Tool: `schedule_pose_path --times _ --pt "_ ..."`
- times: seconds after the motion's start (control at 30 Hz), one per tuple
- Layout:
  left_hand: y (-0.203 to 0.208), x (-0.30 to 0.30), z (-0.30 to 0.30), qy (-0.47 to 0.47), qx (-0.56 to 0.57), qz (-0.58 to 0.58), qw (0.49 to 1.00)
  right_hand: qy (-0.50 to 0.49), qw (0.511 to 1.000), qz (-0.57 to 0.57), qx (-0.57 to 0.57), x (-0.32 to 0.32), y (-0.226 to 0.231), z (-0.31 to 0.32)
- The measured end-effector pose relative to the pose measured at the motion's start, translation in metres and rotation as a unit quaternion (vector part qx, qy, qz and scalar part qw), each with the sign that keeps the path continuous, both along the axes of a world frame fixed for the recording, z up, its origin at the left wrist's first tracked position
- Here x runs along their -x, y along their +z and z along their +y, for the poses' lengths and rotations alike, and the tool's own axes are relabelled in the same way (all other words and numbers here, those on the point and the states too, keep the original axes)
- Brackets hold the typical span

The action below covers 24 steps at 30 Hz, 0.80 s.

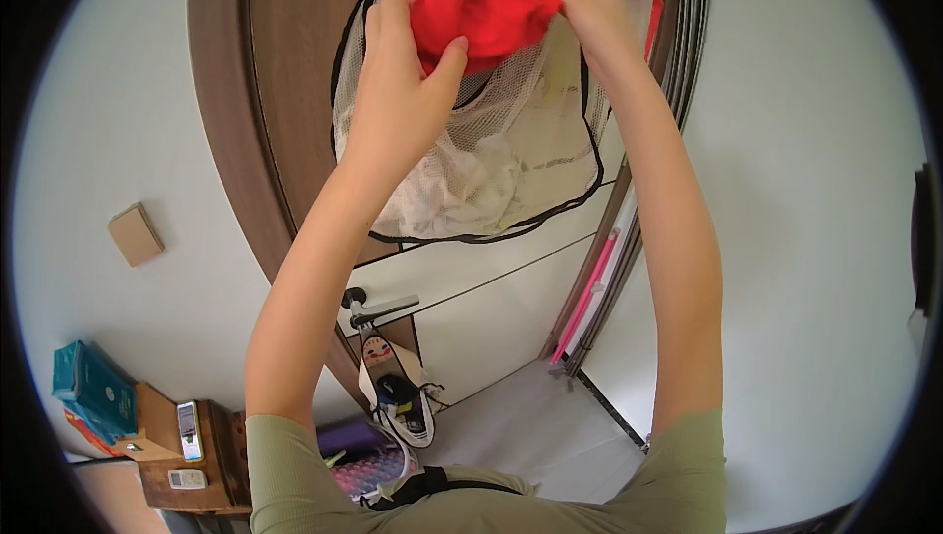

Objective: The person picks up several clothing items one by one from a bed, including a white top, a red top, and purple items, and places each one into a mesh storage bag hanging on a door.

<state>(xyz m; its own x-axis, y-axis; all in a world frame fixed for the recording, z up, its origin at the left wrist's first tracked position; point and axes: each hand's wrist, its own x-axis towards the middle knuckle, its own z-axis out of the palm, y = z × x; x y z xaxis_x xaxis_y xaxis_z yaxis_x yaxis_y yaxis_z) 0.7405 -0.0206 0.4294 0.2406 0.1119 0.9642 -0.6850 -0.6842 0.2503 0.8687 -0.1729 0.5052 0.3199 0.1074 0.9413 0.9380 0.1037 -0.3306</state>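
Raised high in front of me, a bunched bright red cloth is held between both hands; its exact kind I cannot make out. My left hand grips its lower left side, thumb and fingers closed on the fabric. On the upper right, my right hand clasps it, with the thumb pressed into the folds. Behind the cloth, a white mesh hanging bag with black edging hangs against a door. Whitish crumpled things lie in the bottom of the bag. The red cloth hides much of the bag's upper part.
A brown and white door has a metal handle with a bag hung below it. Poles and a pink stick lean along the right. At lower left, a wooden cabinet bears a phone and a remote.
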Motion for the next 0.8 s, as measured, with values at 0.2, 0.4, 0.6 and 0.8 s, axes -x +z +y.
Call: schedule_pose_path --times 0.2,0.4,0.6,0.8 --pt "0.007 -0.027 0.005 0.059 -0.039 0.002 0.997 -0.224 0.960 -0.168 0.014 0.001 0.022 0.030" --pt "-0.002 -0.051 0.003 0.114 -0.098 0.190 0.970 -0.544 0.739 -0.241 0.318 0.012 0.017 0.015" --pt "0.006 -0.052 -0.015 0.094 -0.165 0.338 0.922 -0.560 0.682 -0.328 0.336 -0.007 0.007 -0.018" --pt "0.002 -0.053 -0.034 0.062 -0.204 0.364 0.907 -0.488 0.694 -0.220 0.481 0.023 -0.011 -0.028"
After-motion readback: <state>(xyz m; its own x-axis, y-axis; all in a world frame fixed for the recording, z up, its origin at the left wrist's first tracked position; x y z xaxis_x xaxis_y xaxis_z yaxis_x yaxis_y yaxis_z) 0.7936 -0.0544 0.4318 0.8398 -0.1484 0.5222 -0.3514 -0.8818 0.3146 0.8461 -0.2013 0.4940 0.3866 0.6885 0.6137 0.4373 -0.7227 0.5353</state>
